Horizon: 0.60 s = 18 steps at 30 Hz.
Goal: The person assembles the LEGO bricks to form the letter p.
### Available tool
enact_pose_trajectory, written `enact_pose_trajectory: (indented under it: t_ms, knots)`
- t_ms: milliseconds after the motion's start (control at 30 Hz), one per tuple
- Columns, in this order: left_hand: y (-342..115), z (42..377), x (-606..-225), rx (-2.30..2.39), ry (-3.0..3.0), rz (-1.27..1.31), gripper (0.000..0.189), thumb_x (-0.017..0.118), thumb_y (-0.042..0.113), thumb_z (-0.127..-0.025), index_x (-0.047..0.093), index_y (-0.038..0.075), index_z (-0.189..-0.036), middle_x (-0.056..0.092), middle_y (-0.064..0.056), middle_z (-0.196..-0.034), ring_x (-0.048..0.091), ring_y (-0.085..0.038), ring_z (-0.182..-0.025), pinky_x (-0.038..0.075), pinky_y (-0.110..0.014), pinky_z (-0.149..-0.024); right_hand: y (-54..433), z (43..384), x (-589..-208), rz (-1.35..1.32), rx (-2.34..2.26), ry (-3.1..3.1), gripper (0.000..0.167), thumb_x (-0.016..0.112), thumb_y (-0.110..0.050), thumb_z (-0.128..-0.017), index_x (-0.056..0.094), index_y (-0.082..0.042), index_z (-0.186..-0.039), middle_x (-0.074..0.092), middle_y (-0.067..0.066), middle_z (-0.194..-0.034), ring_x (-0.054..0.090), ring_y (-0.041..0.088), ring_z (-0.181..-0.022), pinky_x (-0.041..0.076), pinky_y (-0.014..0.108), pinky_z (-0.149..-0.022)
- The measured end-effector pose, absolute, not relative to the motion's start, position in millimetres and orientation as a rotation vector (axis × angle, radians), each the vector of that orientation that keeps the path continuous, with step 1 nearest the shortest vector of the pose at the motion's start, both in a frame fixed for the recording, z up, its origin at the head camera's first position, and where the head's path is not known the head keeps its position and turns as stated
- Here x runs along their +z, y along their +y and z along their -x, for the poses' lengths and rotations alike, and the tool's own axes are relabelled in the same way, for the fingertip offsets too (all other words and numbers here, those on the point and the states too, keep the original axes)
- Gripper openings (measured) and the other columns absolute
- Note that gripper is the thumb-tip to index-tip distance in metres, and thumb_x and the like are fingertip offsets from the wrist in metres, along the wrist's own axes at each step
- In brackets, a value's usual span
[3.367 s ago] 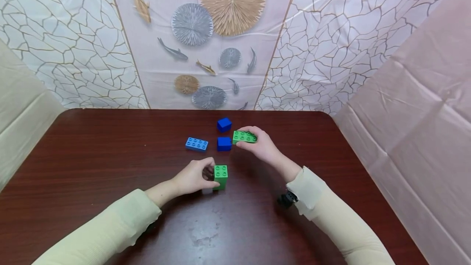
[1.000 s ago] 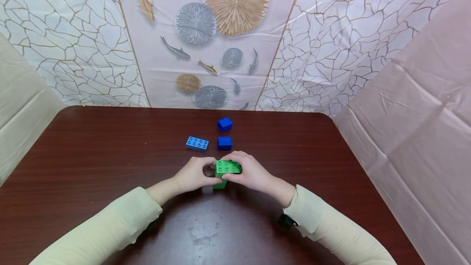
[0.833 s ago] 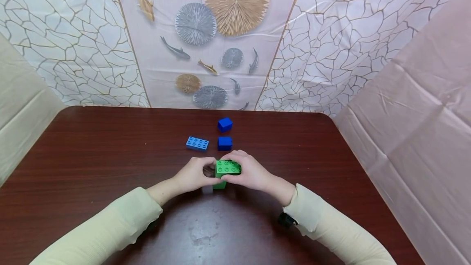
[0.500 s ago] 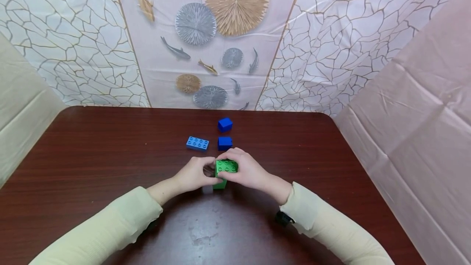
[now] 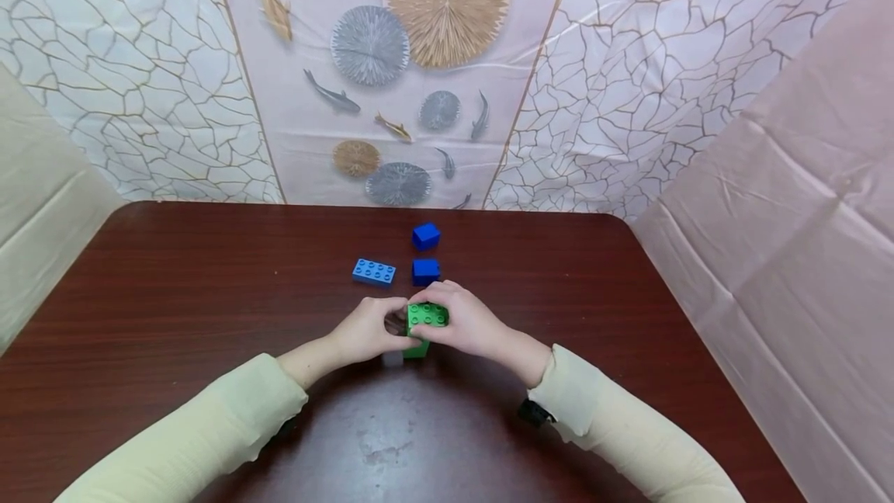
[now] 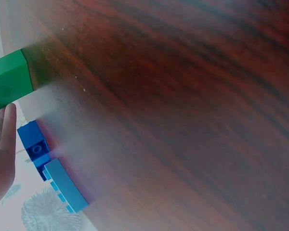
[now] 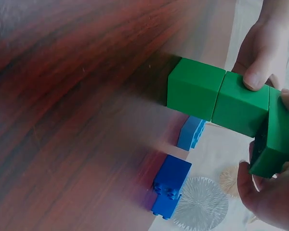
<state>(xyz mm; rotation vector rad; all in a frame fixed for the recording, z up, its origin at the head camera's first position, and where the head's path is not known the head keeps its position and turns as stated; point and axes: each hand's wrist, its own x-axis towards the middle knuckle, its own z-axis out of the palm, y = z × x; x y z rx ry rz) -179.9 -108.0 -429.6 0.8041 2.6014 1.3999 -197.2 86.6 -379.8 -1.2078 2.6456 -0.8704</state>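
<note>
Two green toy building blocks stand one on the other as a small tower [image 7: 195, 86] on the table. My left hand [image 5: 363, 331] grips the upper block [image 7: 241, 103], with its thumb across the near side. On top lies a longer green eight-stud brick [image 5: 427, 313], pinched between the thumb and fingers of my right hand [image 5: 471, 322]. The long brick overhangs the tower toward the right hand, its hollow underside partly showing in the right wrist view. In the left wrist view the lower green block [image 6: 12, 79] shows above the left fingers [image 6: 8, 127].
Beyond the hands lie a light blue eight-stud brick [image 5: 373, 272] and two dark blue blocks, one nearer [image 5: 425, 273] and one farther back [image 5: 425, 237]. The dark wooden table [image 5: 209, 286] ends at a patterned cloth backdrop [image 5: 279, 138].
My right hand has brought the long green brick from beside the blue blocks onto the green tower, then slid slightly left along it. My left hand has stayed at the tower.
</note>
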Motion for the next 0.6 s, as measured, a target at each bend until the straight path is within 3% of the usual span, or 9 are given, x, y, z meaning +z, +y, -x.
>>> enact_pose_trajectory:
  t_ms: [300,600]
  knots:
    - [-106,180,-429,1.416,2.567,-0.806,0.028,0.076,0.022,-0.078,0.062,0.008,-0.099,0.070,-0.006,-0.093,0.067,-0.013,-0.084,0.055,-0.023,-0.073,99,197,-382,1.205,-0.920,2.616,0.041,0.070,-0.025,-0.083,0.060,-0.012,-0.121,0.061,0.005,-0.111,0.052,0.015,-0.095,0.047,0.024,-0.076]
    - [-108,179,-428,1.425,2.571,-0.802,0.025,0.076,0.021,-0.078,0.062,0.010,-0.095,0.069,-0.005,-0.092,0.067,-0.012,-0.083,0.056,-0.024,-0.073,99,198,-381,1.272,-0.907,2.645,0.032,0.071,-0.020,-0.083,0.065,-0.010,-0.113,0.063,0.003,-0.104,0.051,0.014,-0.091,0.047,0.023,-0.072]
